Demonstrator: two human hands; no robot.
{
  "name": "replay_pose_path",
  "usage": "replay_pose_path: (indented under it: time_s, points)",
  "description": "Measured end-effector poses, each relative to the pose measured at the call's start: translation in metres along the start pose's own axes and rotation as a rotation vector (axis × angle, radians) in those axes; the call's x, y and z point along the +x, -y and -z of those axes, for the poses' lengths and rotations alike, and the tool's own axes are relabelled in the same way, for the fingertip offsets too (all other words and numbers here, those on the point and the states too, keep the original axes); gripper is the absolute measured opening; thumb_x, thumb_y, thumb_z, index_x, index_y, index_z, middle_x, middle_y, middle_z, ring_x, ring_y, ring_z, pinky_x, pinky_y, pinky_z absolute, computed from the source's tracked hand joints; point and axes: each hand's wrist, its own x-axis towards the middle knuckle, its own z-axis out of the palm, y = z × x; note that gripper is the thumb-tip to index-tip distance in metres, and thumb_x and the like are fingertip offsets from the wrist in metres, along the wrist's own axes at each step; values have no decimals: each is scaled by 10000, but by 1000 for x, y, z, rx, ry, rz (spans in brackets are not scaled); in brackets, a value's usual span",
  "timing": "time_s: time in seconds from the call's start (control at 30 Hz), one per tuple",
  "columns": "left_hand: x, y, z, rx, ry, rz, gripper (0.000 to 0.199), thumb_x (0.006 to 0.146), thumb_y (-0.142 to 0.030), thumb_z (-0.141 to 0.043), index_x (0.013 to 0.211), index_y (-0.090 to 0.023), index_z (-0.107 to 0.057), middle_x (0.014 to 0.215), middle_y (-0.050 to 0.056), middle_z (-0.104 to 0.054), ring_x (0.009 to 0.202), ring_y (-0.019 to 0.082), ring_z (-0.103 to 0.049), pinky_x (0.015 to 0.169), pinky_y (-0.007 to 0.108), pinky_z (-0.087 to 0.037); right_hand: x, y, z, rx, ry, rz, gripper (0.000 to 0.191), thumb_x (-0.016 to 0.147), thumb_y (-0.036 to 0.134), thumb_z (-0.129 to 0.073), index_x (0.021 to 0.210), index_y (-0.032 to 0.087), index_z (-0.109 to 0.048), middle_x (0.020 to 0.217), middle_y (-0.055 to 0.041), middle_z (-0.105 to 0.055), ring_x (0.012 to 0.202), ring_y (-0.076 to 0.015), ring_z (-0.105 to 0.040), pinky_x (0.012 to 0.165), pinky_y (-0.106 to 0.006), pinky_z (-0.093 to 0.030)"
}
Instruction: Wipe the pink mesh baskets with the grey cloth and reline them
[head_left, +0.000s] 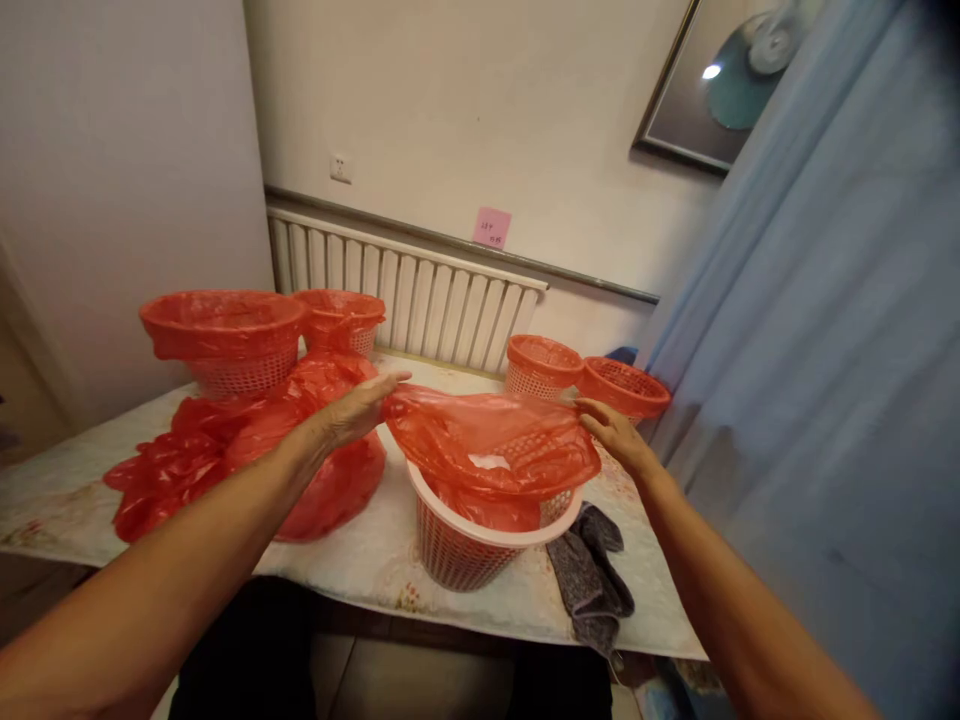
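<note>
While our two hands stretch the red bag (487, 440) between them, its lower part sits inside the pale basket (465, 555) at the near middle of the table, and its mouth stands above the rim. Our left hand (364, 408) extends its fingers along the bag's edge; we cannot tell whether they pinch it. Our right hand (616, 437) bends its fingers and pinches the opposite edge.

The table wears a pale flowered cloth (360, 572). On its left lies a shiny heap of red plastic (202, 440); at far left we see a large lined basket (221, 330) and a smaller lined basket (345, 318). At far right stand a third lined basket (541, 372) and a fourth lined basket (622, 390). A dark grey fabric (592, 580) lies near, just right of the pale basket.

Behind the table we find a white radiator (412, 295) against a cream wall (450, 80), which bears a socket (340, 168), a pink note (492, 228) and a framed picture (697, 110). A blue curtain (825, 350) hangs on the right.
</note>
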Motion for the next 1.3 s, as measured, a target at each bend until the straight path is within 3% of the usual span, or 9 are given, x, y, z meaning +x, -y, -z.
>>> replay_pose_path:
  time_s: [0.13,0.23,0.33,0.47,0.73,0.93,1.1,1.2,1.3]
  points:
    - [-2,-1,-12,559,123,10,617,720,-357,-662,1289,-181,-501,1322,104,-550,1160,253,-542,971,351,-430,-38,51,-17,-376,239,382,774,694,511,-708,1363,237,-432,1447,-109,-388,1345,-287,-330,1109,-484,-246]
    - [1,0,-29,916,128,-32,496,725,-248,-591,1212,-157,-567,1177,101,-642,1068,257,-589,917,347,-444,-71,73,-49,-496,432,502,864,699,484,-722,1428,263,-315,1490,-103,-313,1370,-286,-279,1102,-493,-252]
    - [2,-1,-49,1160,111,-123,315,708,-158,-532,996,-175,-659,951,75,-702,931,237,-623,832,321,-445,-86,74,-79,-578,463,528,740,752,316,-685,1408,232,-353,1456,-125,-364,1332,-282,-331,1078,-476,-276]
    - [2,-11,-62,1103,-41,-61,69,713,-208,-555,724,-199,-622,733,33,-669,806,215,-617,720,284,-436,-72,58,-96,-577,467,497,350,769,77,-493,1063,189,-645,1000,-76,-673,955,-186,-590,891,-321,-415]
    - [13,-23,-31,731,-290,180,114,788,-169,-423,782,-165,-537,480,-37,-482,431,133,-538,538,282,-491,-30,25,-37,-273,241,172,246,713,166,-443,820,171,-664,775,-12,-668,706,-145,-587,659,-240,-441]
    - [7,-31,-29,558,-301,215,177,793,-294,-470,823,-147,-564,634,31,-613,582,167,-628,633,324,-530,-25,5,-4,-464,34,83,219,748,235,-467,826,167,-660,783,-34,-680,742,-176,-615,715,-298,-466]
    - [9,-40,-27,656,-23,-82,722,739,-483,-576,1370,-192,-379,1397,136,-464,1201,272,-507,937,355,-434,-42,30,-22,-535,-92,367,464,819,350,-555,1249,179,-524,1257,-127,-570,1156,-255,-533,983,-437,-410]
    - [15,-38,-28,926,198,-150,926,618,-409,-712,1420,-185,-308,1462,149,-377,1272,297,-429,978,340,-385,-53,56,-44,-638,-38,561,689,794,412,-631,1395,219,-357,1455,-123,-360,1338,-277,-335,1077,-485,-309]
    - [20,-33,-35,1162,278,-191,657,574,-300,-737,1197,-196,-559,1213,94,-608,1108,270,-536,900,313,-401,-53,74,-67,-762,84,608,804,746,446,-687,1423,240,-305,1507,-116,-260,1377,-302,-246,1085,-520,-270]
